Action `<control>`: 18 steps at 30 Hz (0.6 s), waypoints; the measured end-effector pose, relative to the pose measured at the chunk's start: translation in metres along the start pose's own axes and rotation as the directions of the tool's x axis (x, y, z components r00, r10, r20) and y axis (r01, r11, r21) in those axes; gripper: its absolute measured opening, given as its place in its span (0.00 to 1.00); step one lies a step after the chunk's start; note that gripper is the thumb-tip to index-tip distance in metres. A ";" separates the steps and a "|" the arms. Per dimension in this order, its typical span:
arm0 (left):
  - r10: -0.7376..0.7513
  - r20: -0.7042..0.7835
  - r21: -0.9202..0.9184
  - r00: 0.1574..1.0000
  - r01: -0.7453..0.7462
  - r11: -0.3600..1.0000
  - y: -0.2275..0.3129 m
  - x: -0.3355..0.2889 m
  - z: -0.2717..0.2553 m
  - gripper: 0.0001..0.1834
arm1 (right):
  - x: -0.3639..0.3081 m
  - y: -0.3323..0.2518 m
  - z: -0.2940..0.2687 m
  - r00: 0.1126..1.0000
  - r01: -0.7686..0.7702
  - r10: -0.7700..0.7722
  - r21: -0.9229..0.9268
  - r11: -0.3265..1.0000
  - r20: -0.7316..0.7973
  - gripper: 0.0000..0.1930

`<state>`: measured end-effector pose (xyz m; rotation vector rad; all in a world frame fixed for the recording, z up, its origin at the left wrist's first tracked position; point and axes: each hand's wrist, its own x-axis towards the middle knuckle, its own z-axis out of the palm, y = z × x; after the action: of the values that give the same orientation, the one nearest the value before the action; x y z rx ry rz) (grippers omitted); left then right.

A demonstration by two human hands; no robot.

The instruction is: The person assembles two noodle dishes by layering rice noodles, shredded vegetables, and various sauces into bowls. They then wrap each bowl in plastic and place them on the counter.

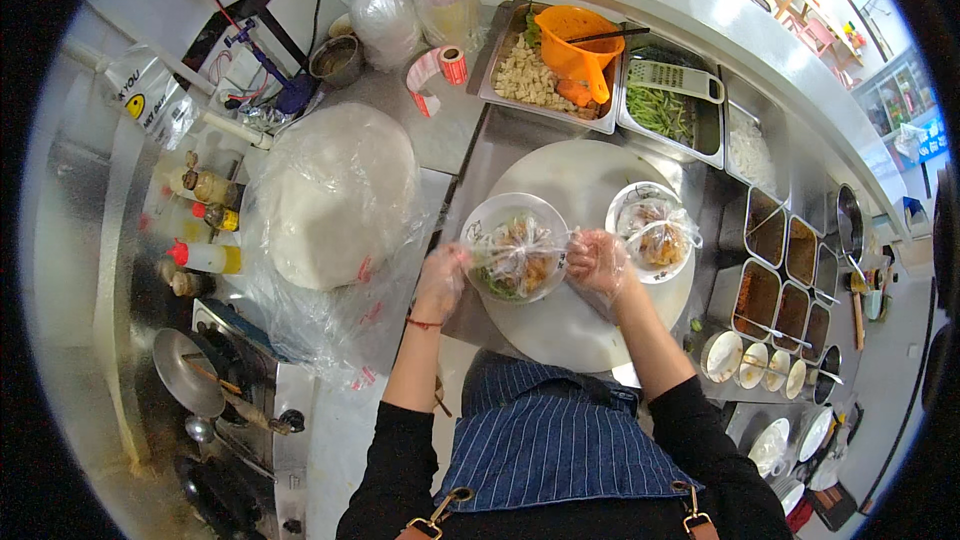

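Observation:
A clear plastic bag (pixel 520 242) of noodle-like food with greens sits on a white plate (pixel 493 208). My left hand (pixel 443 278), in a thin clear glove, is closed on one twisted end of the bag at the left. On the opposite side, my right hand (pixel 598 262), gloved too, pinches the other end. Both ends are drawn out sideways across the gathered top. Just right of my right hand lies a second plate (pixel 634 196) bearing another knotted bag (pixel 660 242) of similar food. Both plates rest on a round white board (pixel 560 165).
Beyond the board stand metal trays of diced food (pixel 530 75) and shredded greens (pixel 660 112), with an orange strainer (pixel 570 38) and a grater (pixel 675 78). Sauce containers (pixel 765 230) and bowls (pixel 722 355) line the right. A plastic-covered round slab (pixel 335 200), bottles (pixel 205 256) and pans (pixel 188 375) are left.

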<state>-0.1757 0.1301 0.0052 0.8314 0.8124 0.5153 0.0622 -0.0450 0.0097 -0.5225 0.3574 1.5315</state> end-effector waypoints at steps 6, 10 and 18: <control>-0.174 0.723 -0.364 0.668 0.583 0.726 0.029 -0.020 -0.019 0.15 | -0.003 0.044 0.006 0.982 0.087 -0.088 0.016 0.996 0.166 0.18; -0.148 0.633 -0.077 0.760 0.252 0.965 0.025 -0.038 0.042 0.21 | 0.002 0.053 0.045 0.977 0.182 -0.180 -0.893 0.412 0.116 0.23; 0.198 0.291 0.685 0.936 -0.348 0.640 0.014 -0.011 0.026 0.09 | 0.007 0.047 0.025 0.945 0.039 -0.106 -0.217 0.975 -0.308 0.07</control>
<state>-0.1628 0.1189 0.0320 1.7575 0.7081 0.3555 0.0128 -0.0270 0.0223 -0.9450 0.4218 1.4202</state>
